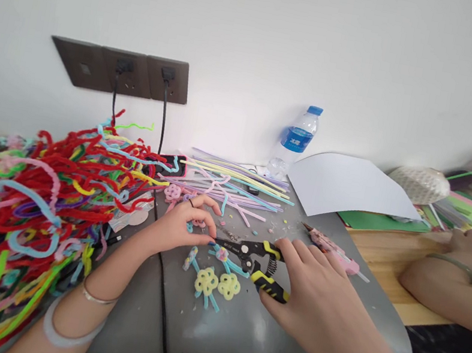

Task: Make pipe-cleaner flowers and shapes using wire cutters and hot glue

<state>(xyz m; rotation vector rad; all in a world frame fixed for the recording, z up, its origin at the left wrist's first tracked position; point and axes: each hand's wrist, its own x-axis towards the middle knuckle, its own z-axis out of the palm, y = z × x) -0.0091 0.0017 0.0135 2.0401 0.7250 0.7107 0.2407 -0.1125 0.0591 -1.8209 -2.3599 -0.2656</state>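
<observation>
My right hand is closed round the yellow-and-black handles of a pair of pliers, whose jaws point left over a grey table. My left hand pinches a small pipe-cleaner piece right at the jaw tips. Two pale yellow pipe-cleaner flowers with blue stems lie just below the pliers. A pink pipe-cleaner flower lies above my left hand.
A big tangle of coloured pipe cleaners fills the left. Straight pastel pipe cleaners, a water bottle and white paper lie behind. A pink glue gun lies right of the pliers. Another person's arms rest on the wooden table, right.
</observation>
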